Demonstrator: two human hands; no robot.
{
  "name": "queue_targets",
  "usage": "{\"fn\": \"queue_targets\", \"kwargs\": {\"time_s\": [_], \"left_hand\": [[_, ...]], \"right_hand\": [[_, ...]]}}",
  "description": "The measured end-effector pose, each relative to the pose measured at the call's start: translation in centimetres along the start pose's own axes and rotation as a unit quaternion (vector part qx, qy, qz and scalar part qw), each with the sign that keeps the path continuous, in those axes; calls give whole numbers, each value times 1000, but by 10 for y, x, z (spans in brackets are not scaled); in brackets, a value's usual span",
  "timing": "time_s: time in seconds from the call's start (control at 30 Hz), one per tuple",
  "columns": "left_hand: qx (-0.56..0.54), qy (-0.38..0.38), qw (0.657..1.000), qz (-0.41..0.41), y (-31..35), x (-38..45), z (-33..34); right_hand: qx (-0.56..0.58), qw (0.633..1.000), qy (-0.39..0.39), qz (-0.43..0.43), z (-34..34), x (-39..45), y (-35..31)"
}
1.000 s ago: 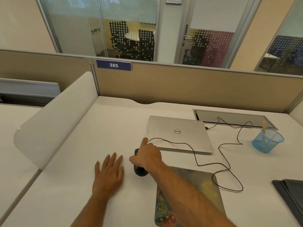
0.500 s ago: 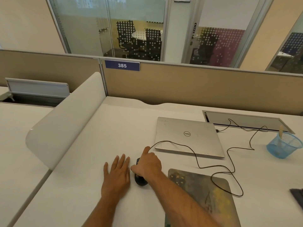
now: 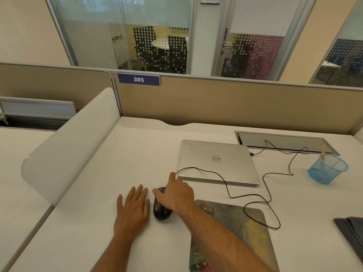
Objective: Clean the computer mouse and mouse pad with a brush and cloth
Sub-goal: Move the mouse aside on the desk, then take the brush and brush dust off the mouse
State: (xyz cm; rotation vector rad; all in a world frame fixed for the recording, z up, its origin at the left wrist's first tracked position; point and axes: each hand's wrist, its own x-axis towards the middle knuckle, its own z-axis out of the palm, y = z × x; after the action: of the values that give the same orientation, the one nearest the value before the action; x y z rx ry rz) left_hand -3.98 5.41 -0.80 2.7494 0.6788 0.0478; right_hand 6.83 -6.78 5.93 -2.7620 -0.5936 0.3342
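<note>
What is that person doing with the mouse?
A person sits at a desk. The right hand rests over a black mouse, which sits on the desk just left of the mouse pad, not on it. The left hand lies flat beside the mouse. Neither hand holds a cleaning tool: a grey cloth lies at the right edge, and a stick stands in the blue cup.
</note>
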Motion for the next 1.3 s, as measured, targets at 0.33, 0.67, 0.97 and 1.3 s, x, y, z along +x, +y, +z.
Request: {"fn": "queue_targets", "kwargs": {"time_s": [0.33, 0.67, 0.97, 1.3], "left_hand": [[-31, 55, 998, -5, 23, 12, -15], [38, 83, 988, 122, 127, 34, -26], [43, 60, 975, 211, 244, 40, 5], [59, 26, 956, 287, 350, 45, 55]], "right_hand": [[6, 978, 129, -162, -50, -6, 72], [-55, 990, 116, -50, -85, -7, 183], [-89, 986, 135, 47, -107, -30, 292], [-93, 970, 178, 134, -143, -35, 387]]}}
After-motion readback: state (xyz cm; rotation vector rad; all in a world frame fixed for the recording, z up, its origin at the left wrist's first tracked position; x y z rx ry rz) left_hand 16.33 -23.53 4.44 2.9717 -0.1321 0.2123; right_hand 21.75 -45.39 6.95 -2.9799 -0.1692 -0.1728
